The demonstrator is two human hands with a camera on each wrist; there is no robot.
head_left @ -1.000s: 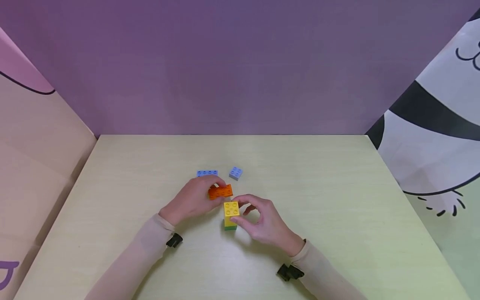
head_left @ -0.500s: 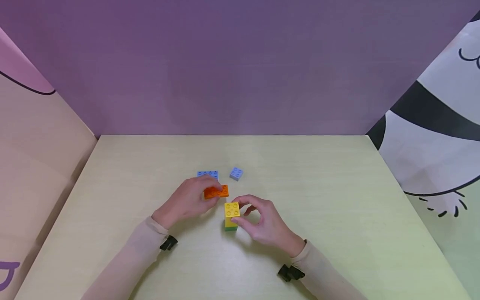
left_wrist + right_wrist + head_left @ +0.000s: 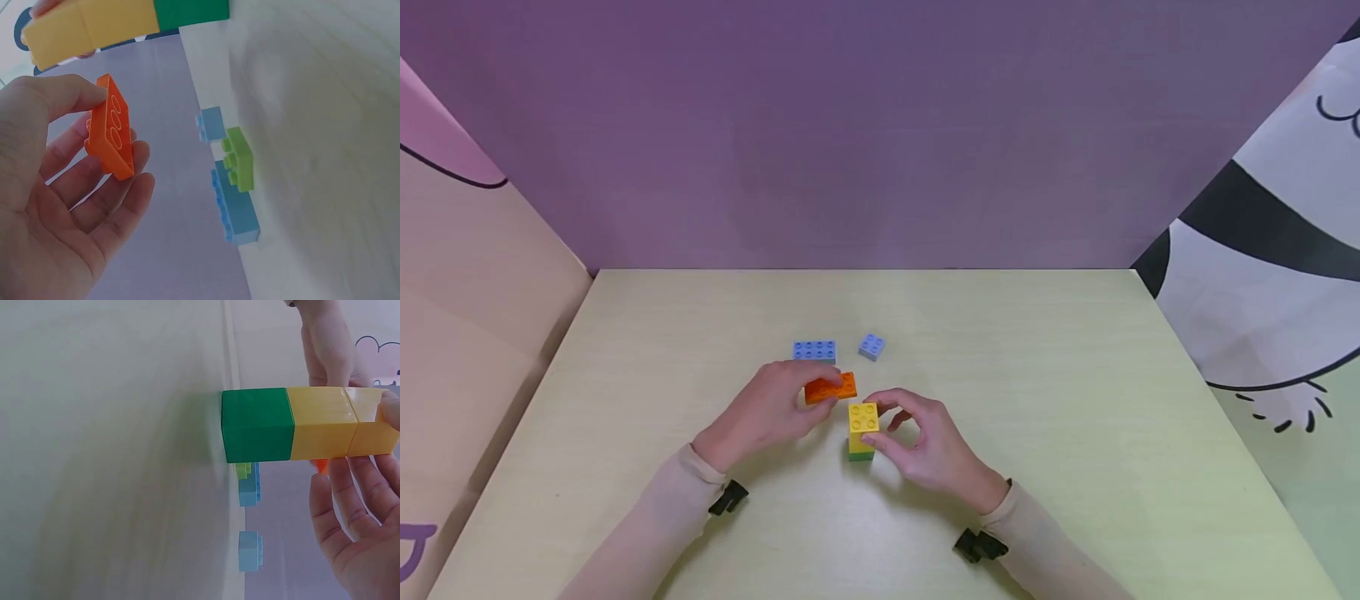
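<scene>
My left hand (image 3: 767, 410) pinches an orange brick (image 3: 847, 385) between thumb and fingers, above the table. The left wrist view shows this orange brick (image 3: 112, 134) tilted, with the tubes of its underside visible. Just to the right stands an upright stack: a green brick (image 3: 257, 425) at the bottom and two yellow bricks (image 3: 322, 423) above it. My right hand (image 3: 928, 442) holds the top yellow brick (image 3: 863, 417), with the thumb on its near side and the index finger behind.
A long blue brick (image 3: 815, 350) and a small blue brick (image 3: 872, 347) lie farther back on the pale table (image 3: 1037, 375). A lime green brick (image 3: 240, 159) shows near them in the left wrist view. A purple wall (image 3: 880, 133) rises behind.
My left hand has drawn left and slightly nearer with the orange brick, away from the stack, uncovering more of the long blue brick. My right hand and the stack have stayed in place.
</scene>
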